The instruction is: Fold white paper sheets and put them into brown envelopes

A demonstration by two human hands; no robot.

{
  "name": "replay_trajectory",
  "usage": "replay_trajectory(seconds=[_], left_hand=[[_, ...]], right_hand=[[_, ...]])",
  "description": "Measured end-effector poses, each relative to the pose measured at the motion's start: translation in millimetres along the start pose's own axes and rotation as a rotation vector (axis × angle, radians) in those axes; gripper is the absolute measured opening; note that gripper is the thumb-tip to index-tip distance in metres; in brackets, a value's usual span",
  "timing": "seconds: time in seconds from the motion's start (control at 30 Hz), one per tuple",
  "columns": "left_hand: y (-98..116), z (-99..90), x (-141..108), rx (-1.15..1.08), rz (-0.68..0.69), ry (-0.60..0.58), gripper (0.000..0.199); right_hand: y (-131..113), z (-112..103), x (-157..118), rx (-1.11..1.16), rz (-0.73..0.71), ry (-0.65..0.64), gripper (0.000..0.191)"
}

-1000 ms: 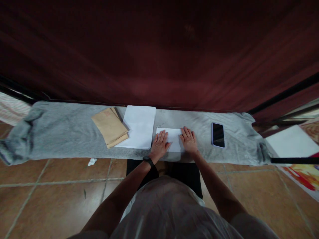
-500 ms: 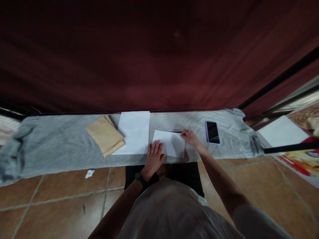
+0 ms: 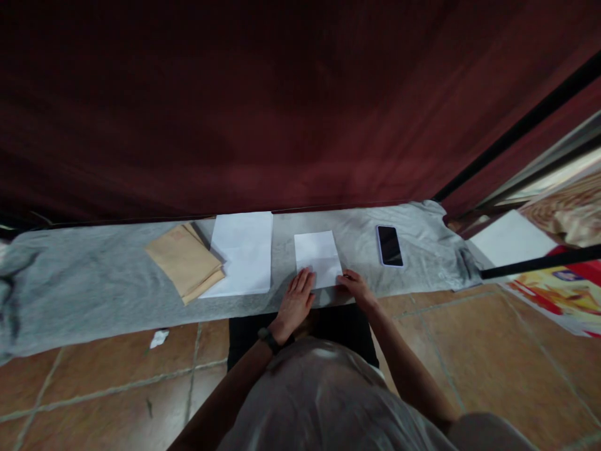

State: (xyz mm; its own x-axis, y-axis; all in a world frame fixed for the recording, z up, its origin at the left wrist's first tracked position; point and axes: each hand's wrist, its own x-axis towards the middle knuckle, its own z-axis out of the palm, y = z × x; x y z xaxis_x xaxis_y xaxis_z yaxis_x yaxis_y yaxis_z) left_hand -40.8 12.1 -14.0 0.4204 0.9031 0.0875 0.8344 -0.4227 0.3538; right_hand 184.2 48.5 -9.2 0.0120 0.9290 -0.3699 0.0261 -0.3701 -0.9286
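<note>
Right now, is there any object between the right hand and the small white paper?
No, nothing visible: the right hand touches the small white paper at its near right corner; the phone lies farther right.

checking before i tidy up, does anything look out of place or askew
A small, crumpled white scrap lies on the tiled floor, looking like dropped litter. On the grey cloth, the brown envelopes sit slanted, unevenly stacked and overlapping the larger white sheets. The small white sheet shows no obvious damage.
</note>
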Motion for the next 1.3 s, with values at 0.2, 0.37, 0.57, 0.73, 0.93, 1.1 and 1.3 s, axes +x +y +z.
replay_trajectory(seconds=[0.2,0.37,0.57,0.73,0.93,1.1,1.3], left_hand=[[-10.8,-9.9,-8.2,0.014,0.03,-0.087,0.058],[-14.2,-14.6,-11.2,-0.038,0.041,-0.091,0.054],[-17.5,-15.6,-19.4,-0.116,0.048,-0.067,0.049],[-20.0,-15.9,-22.1,-0.106,0.047,-0.07,0.051],[-37.3,-16.6,-17.5,-0.137,-0.001,-0.038,0.062],[-45.0,-14.3,-14.4,-0.179,-0.049,-0.008,0.071],[-43.4,-20.0,-8.6,-0.256,-0.097,0.06,0.06]], right_hand=[[13.5,1.0,-2.7,-0.136,-0.017,-0.008,0.036],[22.8,-10.5,-10.2,-0.355,-0.233,0.072,0.03],[30.0,-27.3,-20.8,-0.795,-0.668,-0.132,0.044],[33.0,-27.4,-19.3,-0.912,-0.726,-0.216,0.056],[31.6,-26.1,-6.9,-0.855,-0.706,-0.188,0.037],[30.7,-20.5,-5.5,-0.919,-0.688,-0.085,0.035],[8.6,-14.1,-8.4,-0.753,-0.74,-0.079,0.035]])
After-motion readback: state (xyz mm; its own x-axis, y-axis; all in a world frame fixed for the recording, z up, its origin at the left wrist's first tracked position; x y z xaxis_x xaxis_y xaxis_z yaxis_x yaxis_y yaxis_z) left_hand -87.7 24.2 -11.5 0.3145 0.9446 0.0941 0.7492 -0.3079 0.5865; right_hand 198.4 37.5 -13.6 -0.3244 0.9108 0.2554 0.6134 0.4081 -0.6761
